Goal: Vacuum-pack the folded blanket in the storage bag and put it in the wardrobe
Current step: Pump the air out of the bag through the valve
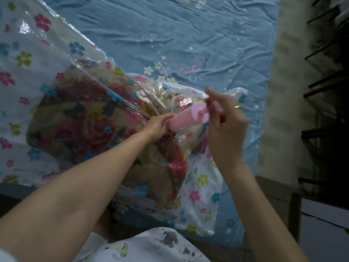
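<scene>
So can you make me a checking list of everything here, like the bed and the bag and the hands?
Surface: bed sheet, blue, wrinkled, with stars and flowers.
Job's things: blanket inside flowery clear bag; pink pump set against the bag.
Clutter: nothing seen.
Hands: left hand grips the pump's lower end; right hand holds its handle, ring on one finger.
Cables: nothing seen.
Surroundings: dim floor and dark shelves to the right.

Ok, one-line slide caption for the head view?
Left hand steadies the pink hand pump on the flowered storage bag while right hand grips its handle.
</scene>
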